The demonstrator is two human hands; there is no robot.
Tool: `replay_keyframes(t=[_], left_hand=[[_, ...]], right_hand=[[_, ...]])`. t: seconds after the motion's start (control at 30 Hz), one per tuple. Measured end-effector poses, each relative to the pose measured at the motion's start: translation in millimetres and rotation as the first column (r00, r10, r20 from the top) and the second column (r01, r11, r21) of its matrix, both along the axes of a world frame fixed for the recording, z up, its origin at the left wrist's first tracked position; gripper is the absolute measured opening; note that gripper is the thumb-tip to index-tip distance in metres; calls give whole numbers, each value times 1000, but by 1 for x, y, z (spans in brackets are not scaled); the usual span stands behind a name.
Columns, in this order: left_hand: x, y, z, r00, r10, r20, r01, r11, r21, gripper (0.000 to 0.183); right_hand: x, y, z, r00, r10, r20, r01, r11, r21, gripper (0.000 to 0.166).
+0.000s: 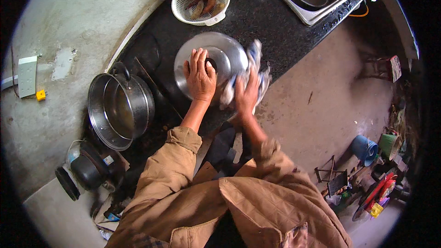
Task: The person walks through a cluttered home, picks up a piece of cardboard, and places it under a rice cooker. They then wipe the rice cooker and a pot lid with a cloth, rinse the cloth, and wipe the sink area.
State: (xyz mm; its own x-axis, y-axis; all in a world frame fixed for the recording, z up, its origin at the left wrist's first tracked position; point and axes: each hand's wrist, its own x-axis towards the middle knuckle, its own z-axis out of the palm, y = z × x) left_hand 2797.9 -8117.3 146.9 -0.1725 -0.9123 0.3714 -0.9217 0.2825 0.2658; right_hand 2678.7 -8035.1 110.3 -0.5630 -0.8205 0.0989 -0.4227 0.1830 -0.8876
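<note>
A round, shiny metal lid lies on the black stone counter in front of me. My left hand rests on the middle of the lid, its fingers around the dark knob, which they partly cover. Against the lid's right side, my right hand presses a crumpled white and blue cloth. Both the cloth and that hand are blurred. The lid's near edge is partly hidden by my hands and the cloth.
A white plastic colander with sweet potatoes stands beyond the lid, left of a metal sink. At left, a deep steel pot tilts near the wall, with a black pan below. Blue bucket and stool stand right.
</note>
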Motion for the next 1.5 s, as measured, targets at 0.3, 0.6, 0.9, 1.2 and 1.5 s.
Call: replay_keyframes(t=[0.3,0.6,0.9,1.2,1.5], left_hand=[[8,43,17,991,137,12,-137,982,132,45],[21,15,9,980,-199,-4,199,975,103,46],[31,15,-1,985,-134,-107,144,985,99,35],[32,-7,-5,991,-10,-137,14,1000,28,36],[29,24,-3,993,76,-90,-69,994,84,38]], right_hand=[[-34,-27,5,983,171,70,-166,983,-80,47],[-48,-107,11,838,443,-318,-505,851,-143,38],[30,48,25,745,523,-413,-567,824,22,38],[20,-50,43,854,356,-378,-434,890,-142,16],[19,-15,33,869,327,-371,-370,928,-47,41]])
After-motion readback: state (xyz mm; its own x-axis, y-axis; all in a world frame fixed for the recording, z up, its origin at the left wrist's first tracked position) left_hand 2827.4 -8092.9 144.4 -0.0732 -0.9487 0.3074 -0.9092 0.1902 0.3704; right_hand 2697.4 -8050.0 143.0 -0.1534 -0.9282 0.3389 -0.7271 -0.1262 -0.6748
